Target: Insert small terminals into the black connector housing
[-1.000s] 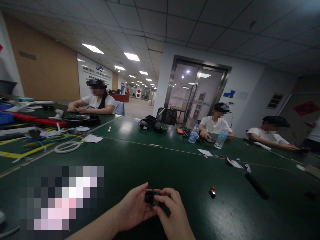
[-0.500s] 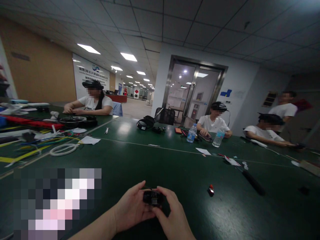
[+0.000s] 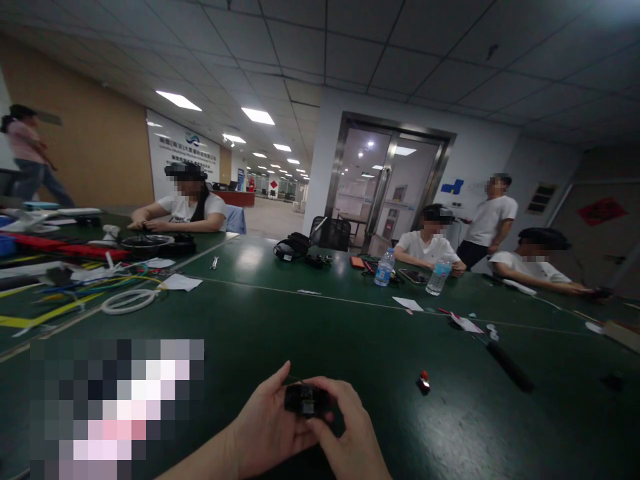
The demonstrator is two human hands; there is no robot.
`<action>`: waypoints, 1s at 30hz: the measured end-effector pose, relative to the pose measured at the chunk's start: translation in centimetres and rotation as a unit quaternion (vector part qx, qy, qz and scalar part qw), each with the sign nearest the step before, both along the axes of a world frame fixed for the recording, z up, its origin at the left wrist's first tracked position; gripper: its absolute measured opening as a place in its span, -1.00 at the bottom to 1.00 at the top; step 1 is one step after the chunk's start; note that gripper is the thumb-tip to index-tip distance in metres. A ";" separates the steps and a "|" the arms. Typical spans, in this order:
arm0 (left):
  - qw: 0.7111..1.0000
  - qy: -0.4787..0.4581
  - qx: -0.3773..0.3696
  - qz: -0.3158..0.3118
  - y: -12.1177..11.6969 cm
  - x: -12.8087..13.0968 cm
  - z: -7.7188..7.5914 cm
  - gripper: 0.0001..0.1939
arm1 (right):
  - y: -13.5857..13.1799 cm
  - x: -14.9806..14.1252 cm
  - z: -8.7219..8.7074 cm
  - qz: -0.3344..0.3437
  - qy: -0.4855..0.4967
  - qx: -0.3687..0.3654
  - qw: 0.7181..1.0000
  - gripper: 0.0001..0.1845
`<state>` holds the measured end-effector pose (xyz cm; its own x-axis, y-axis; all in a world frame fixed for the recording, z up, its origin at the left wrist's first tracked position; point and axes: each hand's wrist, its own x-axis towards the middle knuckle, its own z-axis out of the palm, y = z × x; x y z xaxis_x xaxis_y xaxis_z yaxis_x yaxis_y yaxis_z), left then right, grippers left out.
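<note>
Low in the head view, both my hands hold a small black part just above the green table. My left hand cups it from the left, thumb raised and fingers curled under. My right hand pinches it from the right with thumb and forefinger. What the part is cannot be made out. A small red and black piece lies on the table to the right of my hands.
A black cylinder lies further right. Two water bottles, paper scraps and a black bag sit mid-table. Cables and a white ring crowd the left. Three people sit at the far side; one stands by the door, another walks at far left.
My hands have kept the part and turned it a little, sinking slightly in view. A person has walked up behind the seated people at right, and another has appeared at far left.
</note>
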<state>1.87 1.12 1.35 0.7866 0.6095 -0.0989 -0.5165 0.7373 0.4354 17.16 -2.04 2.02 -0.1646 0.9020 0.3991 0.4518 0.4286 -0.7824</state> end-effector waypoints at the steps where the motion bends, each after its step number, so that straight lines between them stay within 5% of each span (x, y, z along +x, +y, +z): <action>1: 1.000 0.001 -0.003 0.004 -0.1 0.1 0.0 -0.48 | 0.0 0.0 0.0 0.005 -0.002 0.003 1.000 -0.50; 16: 0.997 0.033 -0.044 0.059 -0.1 0.8 -0.4 -0.53 | 0.3 0.3 -0.5 -0.001 -0.128 0.110 0.986 -0.62; 30: 0.996 0.041 -0.044 0.070 0.0 0.8 -0.6 -0.55 | 0.3 0.2 -0.1 0.021 -0.100 0.039 0.994 -0.73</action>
<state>2.70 1.12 0.80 0.6817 0.6986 -0.2173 -0.5819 0.6978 0.4176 17.39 -1.78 1.93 -0.2835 0.8606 0.4230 0.5754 0.5055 -0.6429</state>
